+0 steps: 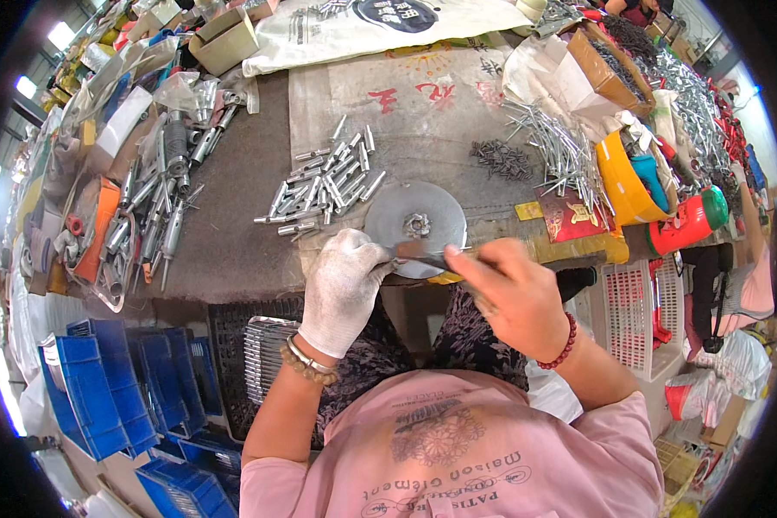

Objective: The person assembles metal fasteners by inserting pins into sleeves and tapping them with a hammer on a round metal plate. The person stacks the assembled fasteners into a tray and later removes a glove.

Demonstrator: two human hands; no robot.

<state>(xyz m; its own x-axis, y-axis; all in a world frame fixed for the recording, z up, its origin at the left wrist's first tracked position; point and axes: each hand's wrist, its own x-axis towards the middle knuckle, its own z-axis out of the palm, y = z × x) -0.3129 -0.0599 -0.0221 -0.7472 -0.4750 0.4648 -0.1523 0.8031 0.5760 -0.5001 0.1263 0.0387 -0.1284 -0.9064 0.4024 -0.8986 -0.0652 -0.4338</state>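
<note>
My left hand [344, 281], in a white glove, is closed at the near edge of a round metal disc [393, 211]. Its thumb and fingertips pinch something small, mostly hidden by the glove. From the right, my bare right hand [514, 293] grips the dark handle of a small hammer [425, 256]. The hammer's brownish head is right beside the left fingertips, over the disc's near edge. A small heap of metal parts [417, 226] lies in the disc's middle. Beyond my left hand, short silver metal tubes [332, 183] are piled on the bench.
Long thin metal rods [551, 142] and small dark screws [499, 161] lie at the right. A yellow container [617, 177] and a red jar [686, 226] stand farther right. Air tools [160, 186] crowd the left. Blue bins [95, 388] and a white basket [628, 315] are below bench level.
</note>
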